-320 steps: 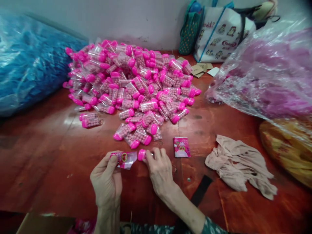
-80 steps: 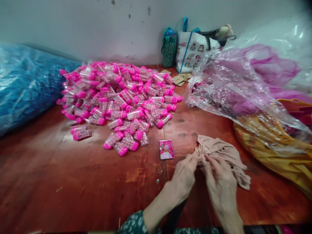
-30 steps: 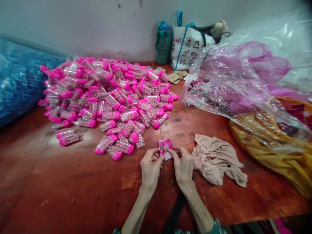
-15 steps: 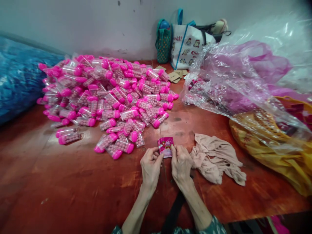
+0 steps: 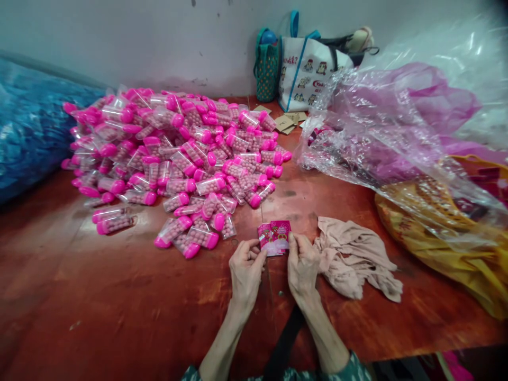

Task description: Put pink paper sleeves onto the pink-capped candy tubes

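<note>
Just this side of the bottles (image 5: 210,185), here we are, and it's all fingertip work now! I've got my left hand (image 5: 244,264) pinching the lower left corner of the left label (image 5: 264,245), thumb on top; my right hand (image 5: 304,264) pinches the right label (image 5: 282,233) by its outer edge. The two overlap, fanned out between my hands. Are they touching the table (image 5: 151,307)? I can't tell from up here. Parting them looks like the step in hand, so, steady now: I'd anchor the left one firmly, slide the right one sideways with the thumb, and keep both flat, since thin film would likely crease if I tugged. Any extra layer clinging beneath? Can't tell; a light rub between finger and thumb should find it. And mind the cloth (image 5: 357,259), just beside my right hand: I'd swing clear of that.
</note>
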The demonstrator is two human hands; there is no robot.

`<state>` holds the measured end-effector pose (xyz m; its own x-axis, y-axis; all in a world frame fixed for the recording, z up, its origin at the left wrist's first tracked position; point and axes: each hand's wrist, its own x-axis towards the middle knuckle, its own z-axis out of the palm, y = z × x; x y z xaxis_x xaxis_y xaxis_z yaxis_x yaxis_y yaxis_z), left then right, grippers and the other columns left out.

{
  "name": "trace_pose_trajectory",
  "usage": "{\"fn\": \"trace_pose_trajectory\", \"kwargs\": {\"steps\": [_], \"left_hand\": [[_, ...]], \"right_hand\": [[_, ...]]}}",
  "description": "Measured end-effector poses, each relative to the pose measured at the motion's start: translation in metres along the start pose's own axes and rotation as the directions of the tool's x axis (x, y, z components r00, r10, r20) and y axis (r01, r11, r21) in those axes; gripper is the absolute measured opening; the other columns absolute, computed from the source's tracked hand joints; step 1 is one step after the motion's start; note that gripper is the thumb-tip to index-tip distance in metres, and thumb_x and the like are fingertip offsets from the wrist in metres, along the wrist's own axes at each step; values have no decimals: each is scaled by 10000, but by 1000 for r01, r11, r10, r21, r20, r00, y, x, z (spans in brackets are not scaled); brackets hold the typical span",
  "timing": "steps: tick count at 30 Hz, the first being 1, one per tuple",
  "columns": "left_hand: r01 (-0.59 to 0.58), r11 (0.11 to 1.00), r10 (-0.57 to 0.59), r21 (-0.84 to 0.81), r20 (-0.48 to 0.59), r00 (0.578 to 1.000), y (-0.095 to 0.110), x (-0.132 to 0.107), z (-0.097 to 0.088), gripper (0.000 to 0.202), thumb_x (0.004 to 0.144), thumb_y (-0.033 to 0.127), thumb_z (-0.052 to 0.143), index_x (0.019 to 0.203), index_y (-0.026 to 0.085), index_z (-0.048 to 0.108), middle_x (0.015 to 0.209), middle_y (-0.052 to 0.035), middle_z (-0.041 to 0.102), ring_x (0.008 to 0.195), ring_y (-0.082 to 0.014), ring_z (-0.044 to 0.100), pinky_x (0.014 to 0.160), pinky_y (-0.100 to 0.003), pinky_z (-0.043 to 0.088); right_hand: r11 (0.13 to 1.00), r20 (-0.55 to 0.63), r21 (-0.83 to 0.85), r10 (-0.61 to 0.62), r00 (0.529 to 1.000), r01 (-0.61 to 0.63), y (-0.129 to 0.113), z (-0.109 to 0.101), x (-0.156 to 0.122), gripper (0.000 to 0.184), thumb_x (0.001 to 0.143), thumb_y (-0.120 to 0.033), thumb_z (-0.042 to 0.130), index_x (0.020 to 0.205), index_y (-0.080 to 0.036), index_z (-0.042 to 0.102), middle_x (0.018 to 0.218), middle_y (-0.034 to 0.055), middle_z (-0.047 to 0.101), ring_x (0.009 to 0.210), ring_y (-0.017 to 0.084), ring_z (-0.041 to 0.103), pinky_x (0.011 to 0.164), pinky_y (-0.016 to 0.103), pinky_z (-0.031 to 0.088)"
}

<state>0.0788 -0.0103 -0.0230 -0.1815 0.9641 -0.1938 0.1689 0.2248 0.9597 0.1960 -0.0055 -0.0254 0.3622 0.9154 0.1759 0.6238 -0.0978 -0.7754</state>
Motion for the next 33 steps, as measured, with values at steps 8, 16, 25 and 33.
{"fn": "trace_pose_trajectory", "kwargs": {"steps": [8,16,25,33], "left_hand": [[40,998,-40,-37,1,999,2,-1,-5,280,702,305,612,935,157,567,719,14,521,511,-85,514,451,-199,423],[57,980,-54,-193,17,998,31,1,-21,273,655,284,672,884,137,649,730,-13,595,617,-104,527,574,-210,424],[223,810,-165,-542,155,974,28,-9,-11,35,659,180,676,661,147,663,555,39,573,507,-64,478,515,-177,388],[238,757,-207,-609,122,971,25,-16,-24,58,606,148,709,597,130,655,521,41,552,487,-46,452,505,-161,382]], "right_hand": [[987,-28,135,92,995,-88,-2,-10,3,279,873,-320,397,784,-140,590,673,24,603,596,139,517,580,230,389],[927,264,342,65,962,-156,-21,-27,-7,255,849,-323,454,718,-157,595,602,-10,563,558,120,495,532,207,371],[915,402,394,-87,912,-86,-35,-34,-17,148,778,-298,581,801,-158,620,717,2,595,658,138,530,601,219,390],[934,404,346,-67,912,-85,-41,-20,-33,157,817,-186,536,679,-168,608,655,-5,587,617,125,527,582,220,376]]}}
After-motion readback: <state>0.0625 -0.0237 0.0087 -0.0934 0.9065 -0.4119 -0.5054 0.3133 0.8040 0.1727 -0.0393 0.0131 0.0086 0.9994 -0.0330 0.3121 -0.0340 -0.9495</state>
